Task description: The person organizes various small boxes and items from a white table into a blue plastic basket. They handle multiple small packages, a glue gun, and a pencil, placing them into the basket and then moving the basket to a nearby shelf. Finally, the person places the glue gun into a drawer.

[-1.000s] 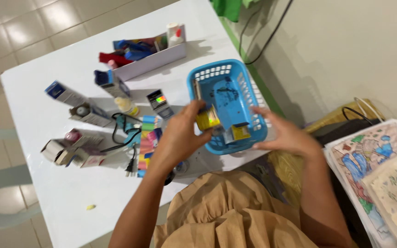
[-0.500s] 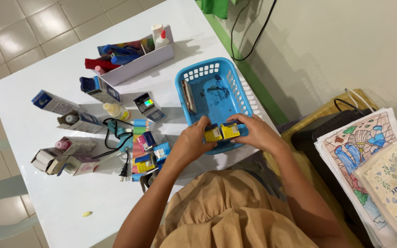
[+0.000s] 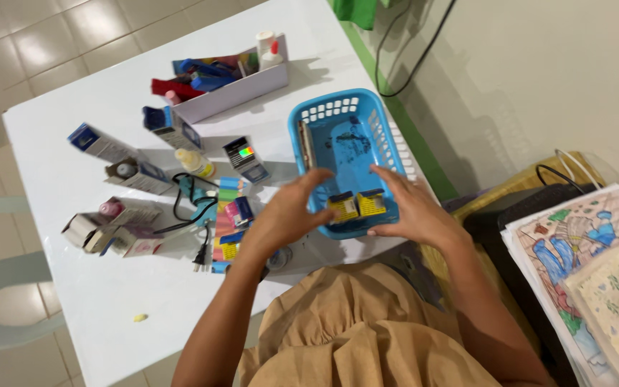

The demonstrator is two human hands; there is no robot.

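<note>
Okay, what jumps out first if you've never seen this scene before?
The blue basket near the white table's right edge, with two small yellow boxes at its near end. The left hand and right hand hover open on either side of them. To the left lies a scatter of small cartons and a grey tray of supplies.

I see a blue plastic basket (image 3: 388, 136), slotted walls, slightly glossy. Two small yellow boxes (image 3: 357, 206) inside look like printed card. White table (image 3: 80, 287): smooth, faint sheen. My tan garment (image 3: 367, 337): matt cloth.
</note>
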